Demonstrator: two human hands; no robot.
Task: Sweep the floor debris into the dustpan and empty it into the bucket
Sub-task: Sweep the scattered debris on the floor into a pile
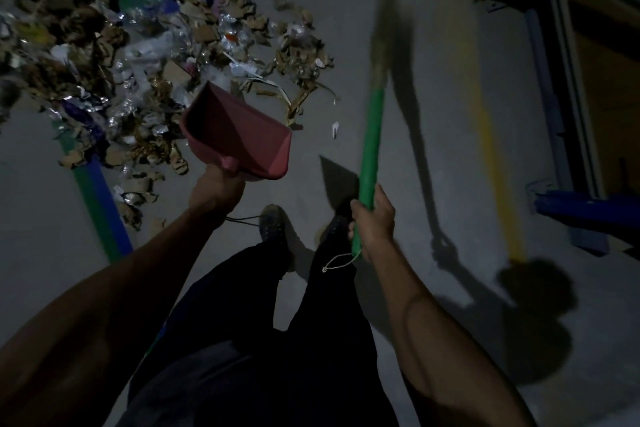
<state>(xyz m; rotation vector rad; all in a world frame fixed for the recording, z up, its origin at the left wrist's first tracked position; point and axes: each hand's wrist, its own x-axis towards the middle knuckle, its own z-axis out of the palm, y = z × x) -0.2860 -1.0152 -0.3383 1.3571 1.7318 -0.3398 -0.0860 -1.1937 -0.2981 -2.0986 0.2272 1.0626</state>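
Observation:
My left hand (217,188) grips the handle of a red dustpan (239,135), held in the air with its mouth tilted toward the debris; the pan looks empty inside. My right hand (374,220) grips the green handle of a broom (372,135), whose blurred bristle head (384,31) points away over the floor. A wide heap of debris (145,55), torn cardboard, foil and paper scraps, covers the floor at the upper left, just beyond the dustpan. No bucket is in view.
Green and blue floor tape (100,204) runs under the heap and along the far edge. A yellow floor line (491,163) passes on the right, beside a blue and grey rack frame (568,114). My feet (273,222) stand on grey floor below the dustpan.

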